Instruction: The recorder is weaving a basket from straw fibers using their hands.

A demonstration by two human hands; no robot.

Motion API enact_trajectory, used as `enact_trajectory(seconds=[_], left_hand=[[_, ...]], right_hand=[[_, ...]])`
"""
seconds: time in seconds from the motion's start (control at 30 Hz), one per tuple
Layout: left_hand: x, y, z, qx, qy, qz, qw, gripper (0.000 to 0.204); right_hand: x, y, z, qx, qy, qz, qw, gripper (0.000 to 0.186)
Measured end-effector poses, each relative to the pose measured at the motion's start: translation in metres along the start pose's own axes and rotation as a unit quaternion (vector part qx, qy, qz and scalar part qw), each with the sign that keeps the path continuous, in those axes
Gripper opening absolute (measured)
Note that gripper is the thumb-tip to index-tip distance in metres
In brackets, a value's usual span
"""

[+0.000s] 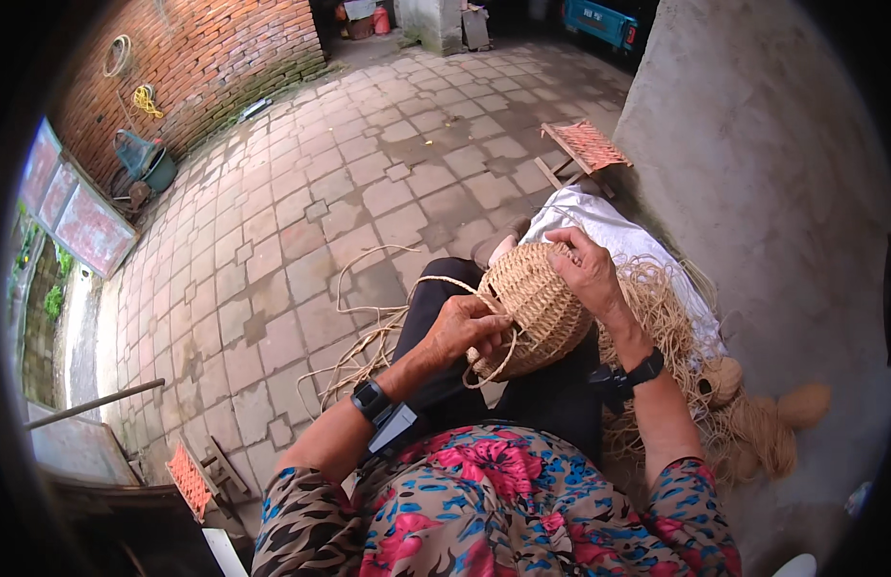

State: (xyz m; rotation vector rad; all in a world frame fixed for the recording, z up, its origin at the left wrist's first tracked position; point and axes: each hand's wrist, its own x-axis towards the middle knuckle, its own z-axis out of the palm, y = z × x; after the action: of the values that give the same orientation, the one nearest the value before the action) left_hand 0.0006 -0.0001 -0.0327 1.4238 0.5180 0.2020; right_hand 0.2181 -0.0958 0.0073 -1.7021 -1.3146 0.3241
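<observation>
A woven straw-coloured cord basket [546,313] rests tilted on my lap over dark trousers. My left hand [470,329] is closed on a cord [418,285] at the basket's left side, fingers pinched; loose strands trail from there over my left leg. My right hand [588,274] grips the basket at its upper right, thumb and fingers bent over the weave. To the right lies a tangled heap of the same cord [662,317] on a white sack [570,207].
A small folding stool [590,144] stands ahead right by a concrete wall [753,173], another [188,476] behind left. Tiled paving [301,212] spreads forward to a brick wall [205,67]. A green tub [159,171], a leaning pole [95,402] and a blue vehicle [599,24] are also in view.
</observation>
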Motion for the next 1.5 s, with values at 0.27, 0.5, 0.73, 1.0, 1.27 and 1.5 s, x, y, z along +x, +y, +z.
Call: enact_trajectory(seconds=[0.27,0.5,0.73,1.0,1.27,1.5], left_hand=[[-0.014,-0.007,-0.035,0.018,0.221,0.04,0.974,0.021],[-0.064,0.047,-0.067,0.287,0.107,0.1,0.947,0.031],[-0.019,0.054,-0.028,0.518,0.242,0.244,0.783,0.02],[-0.028,0.039,-0.051,0.493,0.13,0.211,0.834,0.019],[-0.034,0.052,-0.041,0.237,0.247,0.178,0.923,0.012],[-0.027,0.046,-0.038,0.343,0.35,0.313,0.814,0.015]], right_hand=[[-0.003,0.011,0.0,0.076,-0.007,0.037,0.996,0.029],[-0.005,0.004,-0.001,0.031,0.012,-0.011,0.999,0.026],[-0.006,0.006,0.001,0.009,0.034,-0.002,0.999,0.025],[-0.011,0.005,-0.001,0.038,0.04,-0.004,0.999,0.024],[-0.013,0.008,-0.001,0.034,0.047,-0.007,0.998,0.024],[-0.014,0.01,0.002,0.031,0.058,-0.032,0.997,0.023]])
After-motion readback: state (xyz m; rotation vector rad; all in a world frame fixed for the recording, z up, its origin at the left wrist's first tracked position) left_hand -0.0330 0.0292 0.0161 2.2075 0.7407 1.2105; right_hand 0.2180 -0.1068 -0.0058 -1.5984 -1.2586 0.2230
